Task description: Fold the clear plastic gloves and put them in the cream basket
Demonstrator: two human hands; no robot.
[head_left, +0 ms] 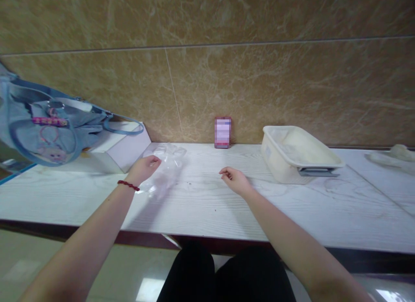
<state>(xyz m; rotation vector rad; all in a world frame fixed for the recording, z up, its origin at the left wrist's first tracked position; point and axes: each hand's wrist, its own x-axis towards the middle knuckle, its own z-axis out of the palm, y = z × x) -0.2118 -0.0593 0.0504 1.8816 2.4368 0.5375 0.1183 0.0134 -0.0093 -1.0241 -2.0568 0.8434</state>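
Observation:
My left hand [146, 168], with a dark red bead bracelet on the wrist, is closed at the edge of a crumpled clear plastic bag [171, 161]. The fingertips pinch at the film, and the bag spreads thinly over the white table to the right of and below the hand. My right hand [236, 181] hovers over the middle of the table, fingers loosely bent with a small gap among them. Nothing shows in it. Beyond it, a phone [222, 132] with a blurred screen leans upright against the wall.
A cream plastic bin [275, 163] with a grey handle stands at right. A white box [129, 148] at left has a blue denim bag [87, 137] against it. Some pale, translucent material [394, 159] lies far right. A brown marble wall [207, 85] backs the wood-grain table [201, 220].

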